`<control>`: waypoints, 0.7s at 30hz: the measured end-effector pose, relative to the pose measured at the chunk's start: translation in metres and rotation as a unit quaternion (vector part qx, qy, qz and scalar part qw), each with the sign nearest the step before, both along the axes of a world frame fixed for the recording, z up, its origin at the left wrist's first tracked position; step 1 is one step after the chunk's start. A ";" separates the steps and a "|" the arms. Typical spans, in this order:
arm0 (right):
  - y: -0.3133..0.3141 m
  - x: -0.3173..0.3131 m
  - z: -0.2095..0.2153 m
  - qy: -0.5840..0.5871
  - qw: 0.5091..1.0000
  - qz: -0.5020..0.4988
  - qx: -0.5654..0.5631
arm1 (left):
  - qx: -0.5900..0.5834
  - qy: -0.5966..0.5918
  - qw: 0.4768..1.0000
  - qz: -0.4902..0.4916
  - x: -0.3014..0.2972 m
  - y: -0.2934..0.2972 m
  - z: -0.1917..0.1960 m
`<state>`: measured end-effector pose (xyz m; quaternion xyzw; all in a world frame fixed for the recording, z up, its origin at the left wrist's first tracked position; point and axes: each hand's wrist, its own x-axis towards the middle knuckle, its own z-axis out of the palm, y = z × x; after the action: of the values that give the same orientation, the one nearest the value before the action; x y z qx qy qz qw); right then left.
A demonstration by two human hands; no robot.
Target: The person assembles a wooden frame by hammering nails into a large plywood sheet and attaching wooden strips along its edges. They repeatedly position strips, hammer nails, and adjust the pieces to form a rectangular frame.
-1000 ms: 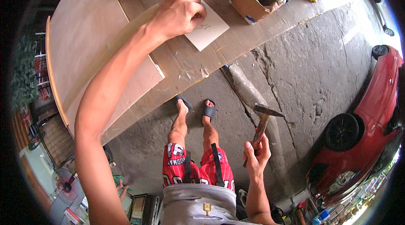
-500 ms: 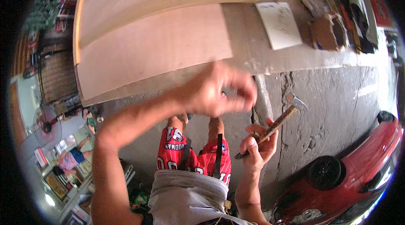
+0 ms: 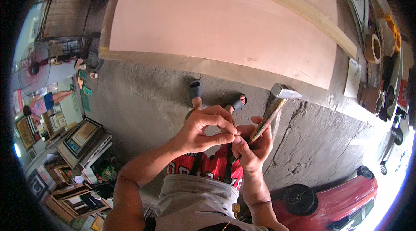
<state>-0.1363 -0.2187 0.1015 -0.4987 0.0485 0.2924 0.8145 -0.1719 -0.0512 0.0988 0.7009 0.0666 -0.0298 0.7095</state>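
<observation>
My right hand (image 3: 255,149) grips a hammer (image 3: 269,116) by its worn wooden handle, the metal head pointing up and away from me. The thumb and forefinger of my left hand (image 3: 203,128) are pinched together, their tips meeting my right thumb and fingertips. Whatever lies in that pinch is too small to make out. Beyond both hands a large pinkish plywood sheet (image 3: 208,23) lies on a work surface. A long pale wooden strip (image 3: 294,5) runs across the sheet, its right end sticking out past the edge.
Right of the sheet are a white card (image 3: 353,78), a roll of tape (image 3: 372,48) and a cardboard piece (image 3: 371,99). A red car (image 3: 333,203) stands lower right on cracked concrete (image 3: 312,144). Stacked frames (image 3: 84,138), a fan (image 3: 35,67) and another person (image 3: 43,103) are at left.
My left hand has come down to my right hand and closed its fingertips there. The view has turned, so the sheet now sits farther right. The hammer stays in my right hand.
</observation>
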 end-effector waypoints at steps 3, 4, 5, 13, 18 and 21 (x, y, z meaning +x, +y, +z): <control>0.020 0.000 0.002 0.036 0.999 0.018 0.008 | 0.035 -0.041 0.998 0.045 -0.015 0.011 -0.009; 0.026 0.001 0.001 0.028 0.999 0.035 0.013 | 0.040 -0.040 0.997 0.057 -0.016 0.015 -0.012; 0.031 0.001 0.001 0.018 0.999 0.037 -0.026 | 0.039 -0.051 0.994 0.088 -0.014 0.018 -0.014; 0.030 0.003 -0.009 -0.021 0.990 -0.019 -0.136 | 0.503 -0.175 0.792 0.298 0.051 0.074 -0.059; 0.014 0.013 -0.007 -0.094 0.924 0.130 -0.347 | 0.510 -0.176 0.779 0.319 0.056 0.079 -0.072; 0.010 0.033 -0.002 -0.215 0.904 0.183 -0.320 | 0.511 -0.177 0.771 0.337 0.056 0.078 -0.074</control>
<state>-0.1036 -0.2086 0.0997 -0.7836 -0.1285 0.2905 0.5339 -0.1155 0.0263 0.0252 0.8854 0.1770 0.3746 0.2108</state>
